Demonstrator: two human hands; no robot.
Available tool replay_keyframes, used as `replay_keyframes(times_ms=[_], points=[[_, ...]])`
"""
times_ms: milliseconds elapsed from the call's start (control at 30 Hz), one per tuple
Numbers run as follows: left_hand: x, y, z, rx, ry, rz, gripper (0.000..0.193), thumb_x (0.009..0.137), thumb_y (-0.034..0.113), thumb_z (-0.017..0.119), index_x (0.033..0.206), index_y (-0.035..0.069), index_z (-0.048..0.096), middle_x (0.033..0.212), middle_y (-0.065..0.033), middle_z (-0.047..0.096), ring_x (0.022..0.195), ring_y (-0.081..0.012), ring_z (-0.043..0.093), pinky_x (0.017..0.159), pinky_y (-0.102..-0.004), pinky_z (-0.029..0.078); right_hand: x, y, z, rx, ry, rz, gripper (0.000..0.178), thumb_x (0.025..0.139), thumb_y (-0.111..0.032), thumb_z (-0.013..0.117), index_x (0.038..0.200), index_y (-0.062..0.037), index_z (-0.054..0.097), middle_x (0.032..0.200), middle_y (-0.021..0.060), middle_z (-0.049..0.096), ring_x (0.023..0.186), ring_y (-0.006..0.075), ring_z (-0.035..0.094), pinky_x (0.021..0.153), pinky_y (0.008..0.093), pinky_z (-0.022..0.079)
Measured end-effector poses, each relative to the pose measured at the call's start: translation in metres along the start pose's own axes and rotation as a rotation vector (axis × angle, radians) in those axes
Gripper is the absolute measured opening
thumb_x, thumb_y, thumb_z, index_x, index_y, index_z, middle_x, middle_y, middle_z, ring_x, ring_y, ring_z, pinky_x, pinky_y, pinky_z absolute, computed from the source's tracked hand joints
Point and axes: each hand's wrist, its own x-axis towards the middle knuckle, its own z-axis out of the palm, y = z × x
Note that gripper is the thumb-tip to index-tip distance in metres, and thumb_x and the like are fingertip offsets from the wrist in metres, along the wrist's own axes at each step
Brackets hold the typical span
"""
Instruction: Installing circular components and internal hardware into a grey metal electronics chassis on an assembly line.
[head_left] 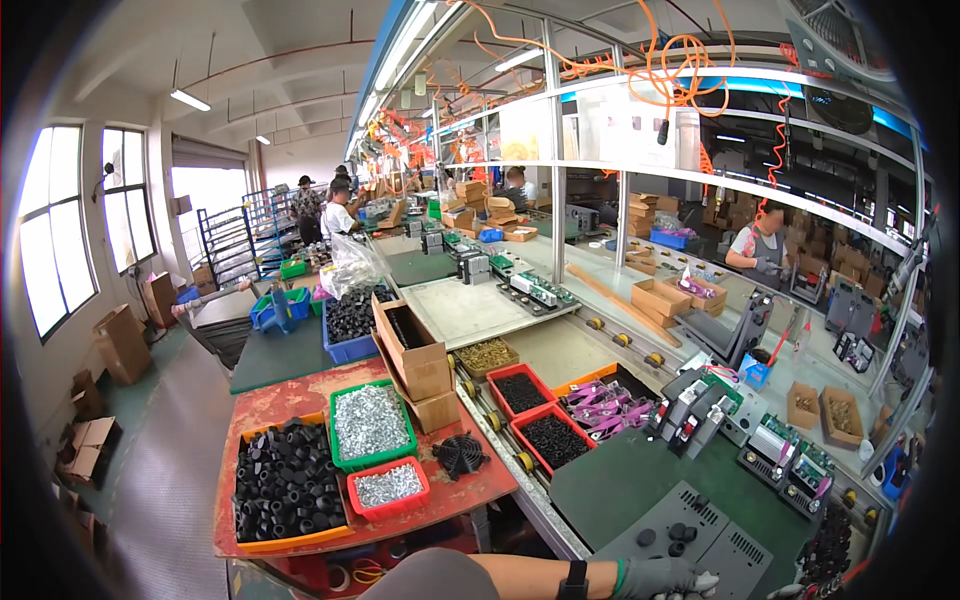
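My left hand, in a grey glove with a green cuff, reaches in from the lower edge, a black band on its wrist. Its fingers are bent together over the near part of a grey slotted metal panel; whatever they hold is hidden. Several black rubber feet lie on the panel just beyond the hand. Under the panel spreads a dark green mat. My right hand cannot be made out; only a small pale patch shows at the lower edge, right of the panel.
Left, a worn red table bears an orange bin of black rubber parts, green and red bins of metal pieces, and a black fan guard. Red screw bins, purple-handled parts and circuit-board assemblies border the mat. Co-workers stand farther off.
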Motion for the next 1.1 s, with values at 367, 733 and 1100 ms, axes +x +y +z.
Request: replay_keyframes(times_ms=[367, 733, 1100], points=[[0.014, -0.005, 0.008, -0.040, 0.108, -0.016, 0.025, 0.099, 0.033, 0.057, 0.095, 0.011, 0.066, 0.061, 0.0085, 0.048, 0.043, -0.0003, 0.036, 0.037, -0.0168, 0.030, 0.013, -0.024, 0.043, 0.238, -0.122, -0.180, 0.035, 0.079, 0.007, 0.067, 0.109, -0.0051, 0.054, 0.097, 0.0093, 0.057, 0.080, 0.0229, 0.057, 0.066, 0.0339, 0.050], [0.015, -0.006, -0.001, -0.085, 0.133, -0.053, 0.026, 0.095, 0.038, 0.062, 0.088, 0.013, 0.062, 0.063, 0.0030, 0.052, 0.047, -0.0089, 0.046, 0.044, -0.0238, 0.039, 0.017, -0.012, 0.066, 0.216, -0.146, -0.198, 0.033, 0.081, -0.002, 0.071, 0.109, -0.0037, 0.053, 0.092, 0.0115, 0.056, 0.072, 0.0243, 0.057, 0.061, 0.0349, 0.049], [0.008, -0.012, -0.027, -0.008, 0.025, 0.000, 0.032, 0.102, 0.038, 0.047, 0.105, 0.009, 0.060, 0.072, 0.0057, 0.047, 0.054, -0.0014, 0.038, 0.041, -0.0159, 0.026, 0.017, 0.007, 0.068, 0.273, -0.165, -0.083, 0.024, 0.082, -0.010, 0.068, 0.099, -0.0064, 0.052, 0.080, 0.0066, 0.050, 0.062, 0.0187, 0.046, 0.058, 0.0383, 0.041]])
